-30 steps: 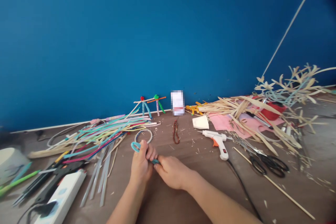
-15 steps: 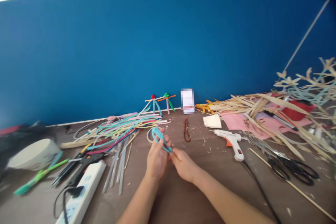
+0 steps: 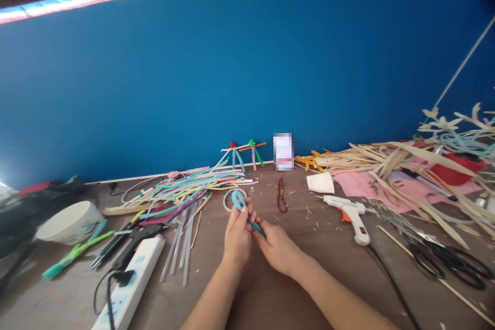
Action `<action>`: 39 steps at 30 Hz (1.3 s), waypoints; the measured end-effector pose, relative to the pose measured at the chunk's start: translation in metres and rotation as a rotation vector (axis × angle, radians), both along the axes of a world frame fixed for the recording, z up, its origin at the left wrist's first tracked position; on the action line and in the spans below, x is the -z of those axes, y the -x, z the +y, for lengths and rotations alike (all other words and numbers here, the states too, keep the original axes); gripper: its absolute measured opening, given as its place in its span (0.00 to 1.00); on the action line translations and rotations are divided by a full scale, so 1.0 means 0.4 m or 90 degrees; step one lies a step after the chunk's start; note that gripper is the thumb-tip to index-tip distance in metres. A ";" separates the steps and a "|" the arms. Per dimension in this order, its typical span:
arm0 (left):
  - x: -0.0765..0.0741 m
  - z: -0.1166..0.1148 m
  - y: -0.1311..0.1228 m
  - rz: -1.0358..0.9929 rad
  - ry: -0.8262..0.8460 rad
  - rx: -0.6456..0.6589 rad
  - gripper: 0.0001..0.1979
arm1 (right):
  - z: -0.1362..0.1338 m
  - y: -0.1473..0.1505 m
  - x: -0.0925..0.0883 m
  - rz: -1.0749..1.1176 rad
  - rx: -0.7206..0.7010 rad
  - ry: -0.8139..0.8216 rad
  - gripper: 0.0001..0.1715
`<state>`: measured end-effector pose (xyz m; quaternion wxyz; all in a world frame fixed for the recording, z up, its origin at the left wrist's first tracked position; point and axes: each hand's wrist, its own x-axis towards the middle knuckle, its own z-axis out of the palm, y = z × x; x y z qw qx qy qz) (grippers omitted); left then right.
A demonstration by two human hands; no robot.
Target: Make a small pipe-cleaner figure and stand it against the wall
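Note:
A light-blue pipe cleaner (image 3: 238, 199), bent into a narrow loop of several strands, is between my two hands over the middle of the table. My left hand (image 3: 238, 233) is closed around its middle, with the loop's rounded top standing out above the thumb. At the lower end, the fingers of my right hand (image 3: 275, 247) pinch the strands close beside my left hand. Just behind the loop a pale ring (image 3: 226, 203) lies on the table, partly hidden by the loop and my fingers.
Many coloured pipe cleaners (image 3: 185, 185) and clear glue sticks (image 3: 187, 255) lie left, near a power strip (image 3: 135, 283) and white bowl (image 3: 71, 223). Two small figures (image 3: 234, 157) lean on the blue wall. A white glue gun (image 3: 350, 214) and scissors (image 3: 452, 263) lie right.
My right hand has slid slightly down and right along the pipe cleaner. The loop shows narrower and more upright. The whole view has shifted a little.

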<state>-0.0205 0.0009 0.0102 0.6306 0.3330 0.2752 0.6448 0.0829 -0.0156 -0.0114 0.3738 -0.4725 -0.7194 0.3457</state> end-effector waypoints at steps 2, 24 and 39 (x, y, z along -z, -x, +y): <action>0.003 0.005 0.005 0.026 0.002 0.000 0.07 | 0.005 -0.015 -0.012 -0.013 0.030 -0.032 0.09; 0.048 -0.008 -0.003 0.274 -0.051 0.059 0.11 | -0.003 -0.039 -0.086 0.165 0.145 -0.209 0.06; 0.021 -0.026 -0.004 0.421 -0.197 0.010 0.11 | -0.004 -0.031 -0.079 0.205 0.156 -0.154 0.03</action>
